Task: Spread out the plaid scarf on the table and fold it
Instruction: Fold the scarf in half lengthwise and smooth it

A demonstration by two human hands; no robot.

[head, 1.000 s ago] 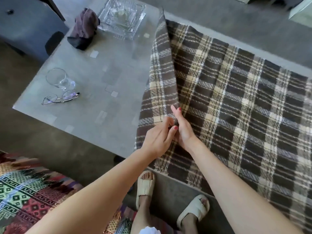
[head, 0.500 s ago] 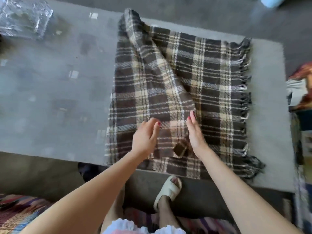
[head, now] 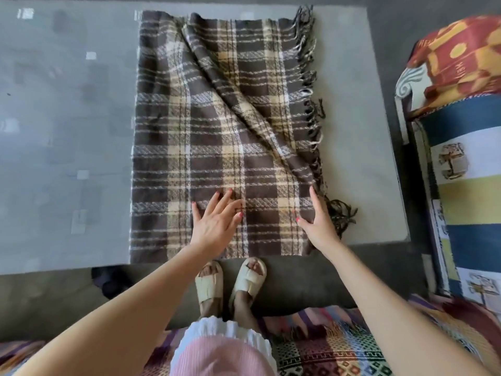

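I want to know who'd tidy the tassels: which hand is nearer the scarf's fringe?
Right. The right hand lies flat on the plaid scarf beside the fringe at its near right edge. The left hand rests further in, toward the scarf's middle.

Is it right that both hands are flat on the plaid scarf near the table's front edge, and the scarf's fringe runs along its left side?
Not quite. The head view shows the fringe along the right side of the plaid scarf, not the left. The rest holds: the left hand and right hand lie flat on it near the table's front edge.
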